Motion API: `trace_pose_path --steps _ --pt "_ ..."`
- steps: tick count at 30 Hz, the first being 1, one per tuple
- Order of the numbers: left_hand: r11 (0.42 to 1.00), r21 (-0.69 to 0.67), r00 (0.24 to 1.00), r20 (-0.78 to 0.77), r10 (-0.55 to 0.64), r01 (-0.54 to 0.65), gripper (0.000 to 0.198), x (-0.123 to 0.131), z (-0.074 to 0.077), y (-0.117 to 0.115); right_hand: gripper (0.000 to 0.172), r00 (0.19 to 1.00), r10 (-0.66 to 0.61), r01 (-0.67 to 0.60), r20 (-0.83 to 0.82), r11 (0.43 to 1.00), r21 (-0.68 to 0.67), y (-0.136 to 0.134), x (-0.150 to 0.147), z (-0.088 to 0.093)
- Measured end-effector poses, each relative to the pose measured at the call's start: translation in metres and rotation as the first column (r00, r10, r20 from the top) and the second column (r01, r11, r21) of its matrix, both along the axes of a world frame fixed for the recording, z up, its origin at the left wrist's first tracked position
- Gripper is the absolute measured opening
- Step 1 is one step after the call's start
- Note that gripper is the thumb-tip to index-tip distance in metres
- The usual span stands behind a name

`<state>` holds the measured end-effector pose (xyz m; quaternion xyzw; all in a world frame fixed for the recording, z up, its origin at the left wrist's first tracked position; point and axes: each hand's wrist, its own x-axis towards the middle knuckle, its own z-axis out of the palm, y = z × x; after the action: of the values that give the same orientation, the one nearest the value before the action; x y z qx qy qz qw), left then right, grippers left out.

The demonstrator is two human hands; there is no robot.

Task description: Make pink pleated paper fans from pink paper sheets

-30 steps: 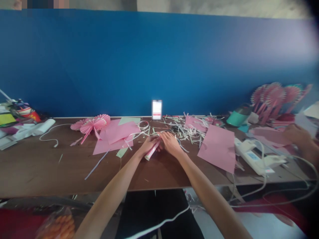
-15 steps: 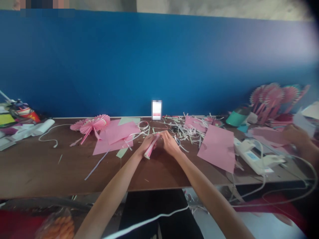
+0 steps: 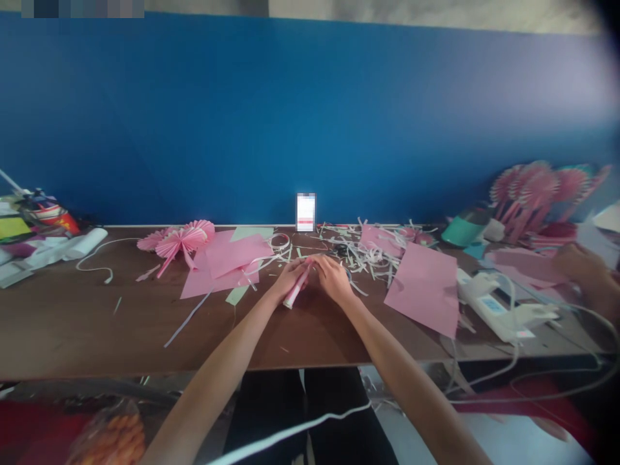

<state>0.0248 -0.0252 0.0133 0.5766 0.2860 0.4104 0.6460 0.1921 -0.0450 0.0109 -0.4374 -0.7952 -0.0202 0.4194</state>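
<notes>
A folded strip of pink and white paper [image 3: 295, 294] lies slanted between my two hands over the middle of the brown table [image 3: 97, 323]. My left hand [image 3: 287, 279] is closed around its left side. My right hand [image 3: 330, 276] pinches its upper end, fingers curled. Just behind my hands lies a heap of white paper scraps [image 3: 358, 248]. A large pink sheet [image 3: 422, 287] lies to the right of my right hand.
Pink sheets [image 3: 227, 265] and a pleated pink fan [image 3: 177, 244] lie at left. A glue gun [image 3: 494, 303] with its cable sits at right, finished fans [image 3: 537, 190] behind it. Another person's hand [image 3: 581, 268] works at the far right. A blue wall [image 3: 310, 123] backs the table.
My hands lifted the folded strip slightly half a second ago and have now lowered it back towards the table. The other person's hand shifted a little.
</notes>
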Motion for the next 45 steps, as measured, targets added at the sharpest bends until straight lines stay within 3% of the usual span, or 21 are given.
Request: trace_pose_path --steps 8,19,25,30,45 --pt "0.999 0.039 0.998 -0.063 0.028 -0.026 0.044 0.002 -0.001 -0.001 0.039 0.990 -0.034 0.031 0.140 0.999 0.020 0.002 0.002 0.000" --pt "0.999 0.028 0.998 -0.049 0.041 -0.040 0.042 0.003 -0.004 0.001 0.048 0.997 -0.022 0.018 0.072 0.998 0.057 0.009 0.000 -0.008" --pt "0.991 -0.009 0.991 -0.005 0.134 -0.134 0.035 0.001 -0.005 0.003 0.039 1.000 -0.022 0.022 0.018 1.000 0.013 0.006 -0.003 -0.006" --pt "0.996 0.016 0.996 0.018 0.089 -0.089 0.033 0.002 -0.006 0.003 0.026 0.998 -0.067 0.067 -0.010 0.997 0.028 0.004 -0.003 -0.001" --pt "0.995 0.080 0.996 -0.066 0.065 -0.060 0.047 0.005 -0.003 -0.002 0.017 0.994 -0.106 0.105 0.026 0.993 0.045 0.000 0.000 0.005"
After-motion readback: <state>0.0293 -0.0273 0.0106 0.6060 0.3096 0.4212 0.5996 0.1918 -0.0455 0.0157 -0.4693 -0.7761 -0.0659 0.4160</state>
